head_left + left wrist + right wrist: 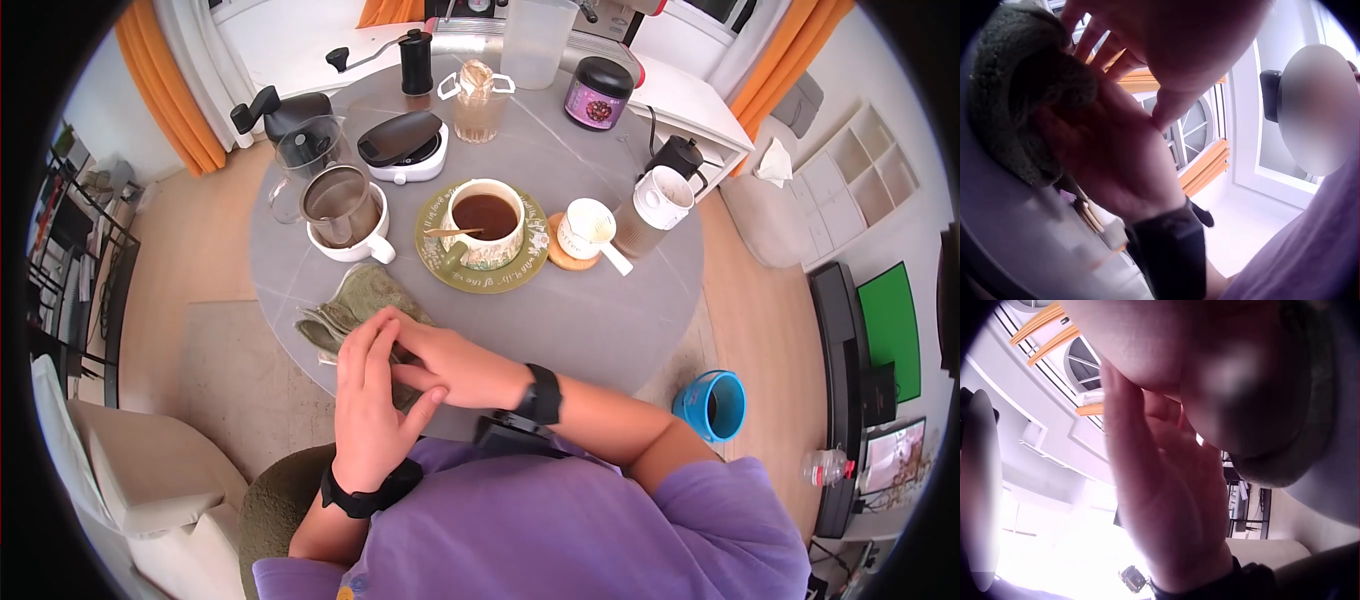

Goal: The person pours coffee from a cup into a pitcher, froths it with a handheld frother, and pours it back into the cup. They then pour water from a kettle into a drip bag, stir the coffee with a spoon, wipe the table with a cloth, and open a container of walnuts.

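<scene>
At the near left edge of the grey table lies a crumpled green towel (368, 292), also visible in the left wrist view as a dark fuzzy fold (997, 87). My right hand (462, 368) reaches across my body and grips part of it, its fingertips tucked into the fold. The left hand (372, 425) is held up beside the right one, fingers straight and overlapping the back of the right hand in the head view. In the right wrist view the left palm (1185, 500) shows, thumb raised. Both wrists wear black bands.
Beyond the towel, a white cup (381, 247) holds a filter beaker. A cup of brown drink (510, 248) with a spoon stands on a green saucer (440, 262). A white dripper (586, 226), a scale (428, 165) and a hand grinder (416, 66) stand around. A blue bin (735, 405) is on the floor.
</scene>
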Action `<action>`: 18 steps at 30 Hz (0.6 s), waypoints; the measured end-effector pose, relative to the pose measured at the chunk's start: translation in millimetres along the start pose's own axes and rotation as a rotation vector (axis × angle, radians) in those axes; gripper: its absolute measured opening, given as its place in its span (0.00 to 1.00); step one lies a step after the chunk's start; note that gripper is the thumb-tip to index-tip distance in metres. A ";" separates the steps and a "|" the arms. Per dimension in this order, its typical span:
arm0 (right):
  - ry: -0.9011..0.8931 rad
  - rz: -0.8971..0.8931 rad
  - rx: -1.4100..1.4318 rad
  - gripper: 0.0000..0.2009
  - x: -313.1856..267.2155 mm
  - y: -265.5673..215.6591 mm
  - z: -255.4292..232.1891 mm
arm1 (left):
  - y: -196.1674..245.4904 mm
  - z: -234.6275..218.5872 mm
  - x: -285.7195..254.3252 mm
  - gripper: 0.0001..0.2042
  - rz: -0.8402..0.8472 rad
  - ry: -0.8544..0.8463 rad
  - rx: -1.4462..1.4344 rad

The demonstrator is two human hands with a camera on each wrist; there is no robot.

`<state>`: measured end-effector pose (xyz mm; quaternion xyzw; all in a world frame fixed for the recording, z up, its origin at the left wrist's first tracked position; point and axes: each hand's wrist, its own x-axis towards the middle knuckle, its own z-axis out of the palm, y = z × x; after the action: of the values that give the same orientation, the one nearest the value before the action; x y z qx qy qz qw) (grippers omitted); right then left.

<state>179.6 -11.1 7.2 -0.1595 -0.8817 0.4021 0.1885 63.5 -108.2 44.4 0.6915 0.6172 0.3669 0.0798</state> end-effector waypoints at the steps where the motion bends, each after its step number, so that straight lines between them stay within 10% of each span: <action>1: 0.045 0.060 0.129 0.21 -13.5 -1.9 -4.1 | -2.5 4.6 -0.1 0.26 -0.050 0.023 0.008; 18: 0.197 0.311 0.085 0.09 -113.1 6.4 -80.9 | -125.9 -35.6 21.7 0.22 -0.163 -0.062 0.315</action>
<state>317.0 -3.6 28.1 -0.3243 -0.8059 0.4458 0.2160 -58.9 -72.2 8.0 0.6542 0.7182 0.2364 0.0189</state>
